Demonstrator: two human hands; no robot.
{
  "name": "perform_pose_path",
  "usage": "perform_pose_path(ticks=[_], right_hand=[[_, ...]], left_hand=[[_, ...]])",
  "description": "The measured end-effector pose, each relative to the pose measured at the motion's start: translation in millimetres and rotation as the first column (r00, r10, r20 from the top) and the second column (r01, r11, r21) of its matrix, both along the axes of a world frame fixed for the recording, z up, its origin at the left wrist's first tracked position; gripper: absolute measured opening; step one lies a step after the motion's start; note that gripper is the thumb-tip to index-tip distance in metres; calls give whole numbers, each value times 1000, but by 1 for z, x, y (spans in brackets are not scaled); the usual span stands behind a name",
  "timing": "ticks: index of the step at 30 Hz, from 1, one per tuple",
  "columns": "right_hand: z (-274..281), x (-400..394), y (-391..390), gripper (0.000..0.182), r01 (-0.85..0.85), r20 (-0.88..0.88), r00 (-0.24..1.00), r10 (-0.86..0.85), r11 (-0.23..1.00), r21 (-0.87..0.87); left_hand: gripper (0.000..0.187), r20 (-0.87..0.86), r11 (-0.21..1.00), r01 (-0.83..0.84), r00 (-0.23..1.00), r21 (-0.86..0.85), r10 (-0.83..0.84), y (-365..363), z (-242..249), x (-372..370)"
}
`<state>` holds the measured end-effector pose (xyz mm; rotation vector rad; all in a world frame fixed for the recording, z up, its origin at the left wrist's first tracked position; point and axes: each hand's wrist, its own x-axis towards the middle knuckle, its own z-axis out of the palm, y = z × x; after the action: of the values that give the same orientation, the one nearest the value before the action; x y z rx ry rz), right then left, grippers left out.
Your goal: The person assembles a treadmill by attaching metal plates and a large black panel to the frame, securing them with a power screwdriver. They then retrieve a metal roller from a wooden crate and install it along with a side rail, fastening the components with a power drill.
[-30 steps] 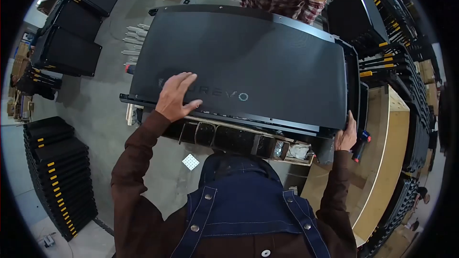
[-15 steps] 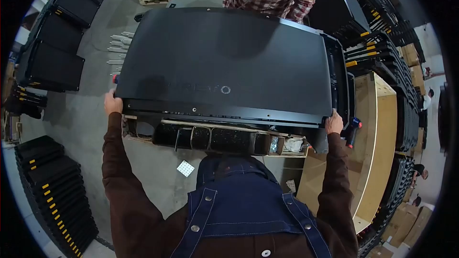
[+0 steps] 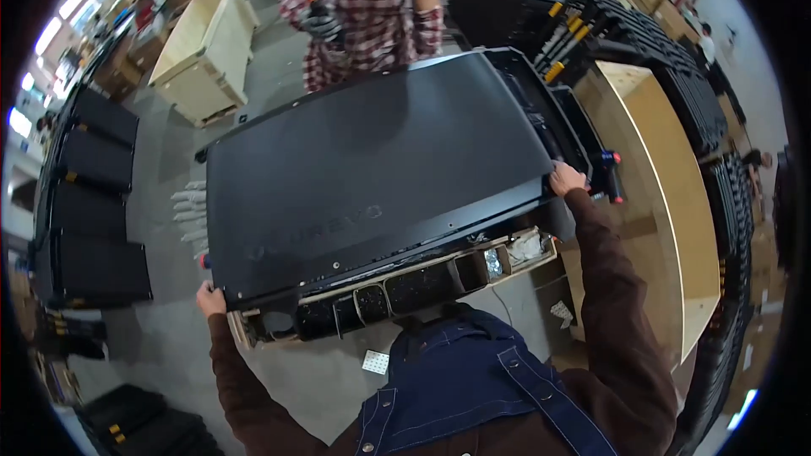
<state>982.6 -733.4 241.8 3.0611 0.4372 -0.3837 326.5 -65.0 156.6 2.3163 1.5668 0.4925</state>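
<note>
Head cam: I see both hands on a big black panel (image 3: 372, 169) that lies flat across a workbench, tilted in frame, faint lettering near its near edge. Left hand (image 3: 210, 298) is at the near-left corner, fingers curled under the edge, gripping it; only knuckles and thumb side show, so I can't tell how far the fingers wrap. Right hand (image 3: 567, 178) is at the near-right corner, fingers pressed together and hooked over the panel's end. Under the near edge sits a wooden tray (image 3: 473, 268) with divided compartments holding dark parts and something white at its right end. A black tool with red tips (image 3: 610, 176) stands just beside the right hand, against the pale wooden bench (image 3: 667, 177). Across the panel, a person in a plaid shirt (image 3: 372, 13) stands at the far edge, gloved hand near chest. Stacks of black panels (image 3: 89, 194) on the floor to the left, more racks on the right.
</note>
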Motion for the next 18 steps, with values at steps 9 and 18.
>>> perform_pose_path(ticks=[9,18], right_hand=[[38,-82,-66,39,30,-5,999,-39,672,740],[-168,-140,-257,37,756,-853,475,-218,597,269]], left_hand=[[15,0,963,-43,999,-266,44,49,-22,-28],[45,156,700,-577,714,-421,682,-114,18,-28]])
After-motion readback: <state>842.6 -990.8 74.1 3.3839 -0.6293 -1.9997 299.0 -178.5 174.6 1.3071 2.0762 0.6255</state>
